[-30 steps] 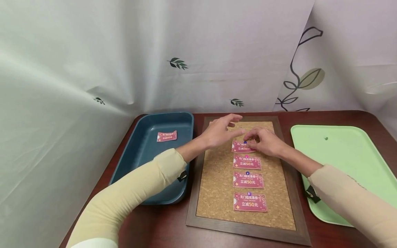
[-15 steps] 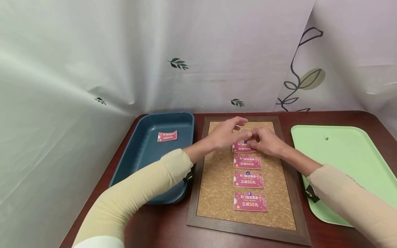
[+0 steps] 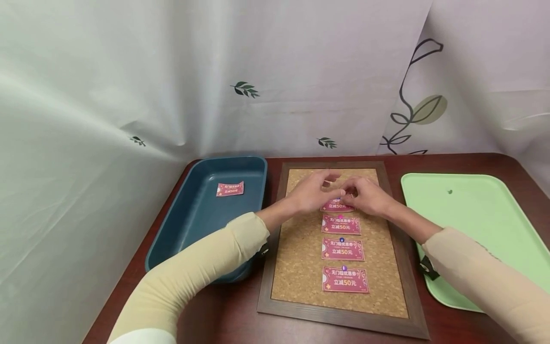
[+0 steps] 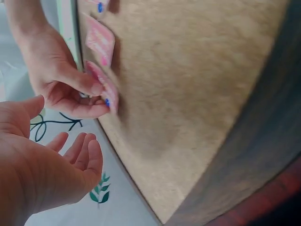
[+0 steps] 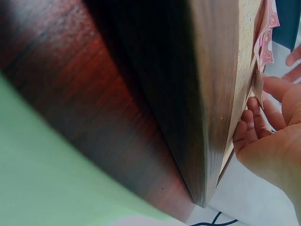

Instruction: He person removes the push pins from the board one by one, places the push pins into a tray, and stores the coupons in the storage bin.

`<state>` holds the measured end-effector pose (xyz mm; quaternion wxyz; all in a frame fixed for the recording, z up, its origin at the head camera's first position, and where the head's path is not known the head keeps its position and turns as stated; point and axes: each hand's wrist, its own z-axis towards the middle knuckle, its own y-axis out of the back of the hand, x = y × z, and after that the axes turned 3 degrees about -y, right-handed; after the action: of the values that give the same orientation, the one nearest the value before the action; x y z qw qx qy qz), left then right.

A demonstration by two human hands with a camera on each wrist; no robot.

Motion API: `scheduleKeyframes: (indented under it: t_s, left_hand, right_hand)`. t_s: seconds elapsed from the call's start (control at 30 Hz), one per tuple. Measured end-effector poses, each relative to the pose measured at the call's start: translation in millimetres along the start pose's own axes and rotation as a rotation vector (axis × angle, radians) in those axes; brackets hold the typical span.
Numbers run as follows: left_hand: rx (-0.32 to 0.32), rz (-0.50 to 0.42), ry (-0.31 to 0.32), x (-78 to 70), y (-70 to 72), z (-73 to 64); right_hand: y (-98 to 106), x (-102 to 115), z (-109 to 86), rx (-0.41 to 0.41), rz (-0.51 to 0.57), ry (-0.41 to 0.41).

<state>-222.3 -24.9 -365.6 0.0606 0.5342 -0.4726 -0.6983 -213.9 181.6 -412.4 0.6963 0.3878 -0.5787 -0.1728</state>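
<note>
Cork board (image 3: 299, 268) bears the farthest coupon (image 3: 336, 207), long axis sideways, right hand (image 3: 367, 196) pinching it, left hand (image 3: 311, 193) loosely spread, empty.

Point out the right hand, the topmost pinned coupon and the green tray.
Right hand (image 3: 368, 197), head view, back of hand.
Topmost pinned coupon (image 3: 337, 206), head view, lower printed part.
Green tray (image 3: 474, 210), head view, flat bottom.

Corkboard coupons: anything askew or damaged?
Slightly odd: in the right wrist view, pink coupons stand off the corkboard with bent edges instead of lying flat. In the head view their column looks fairly straight; no tears visible.
</note>
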Motion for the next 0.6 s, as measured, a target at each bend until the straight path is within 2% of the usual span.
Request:
scheduleKeyframes:
  t_s: [0.2,0.4,0.6]
  left_hand:
    - [0.010,0.034,0.038,12.9,-7.5,-2.8]
    - [0.009,0.090,0.067,19.8,-10.6,-3.9]
    - [0.001,0.097,0.087,27.2,-12.1,-2.4]
  right_hand:
    - [-1,0,0.8,-0.004,0.025,0.019]
    - [-1,-1,1.4,-0.002,0.030,-0.012]
    - [-2,1,2.8,0.000,0.035,-0.014]
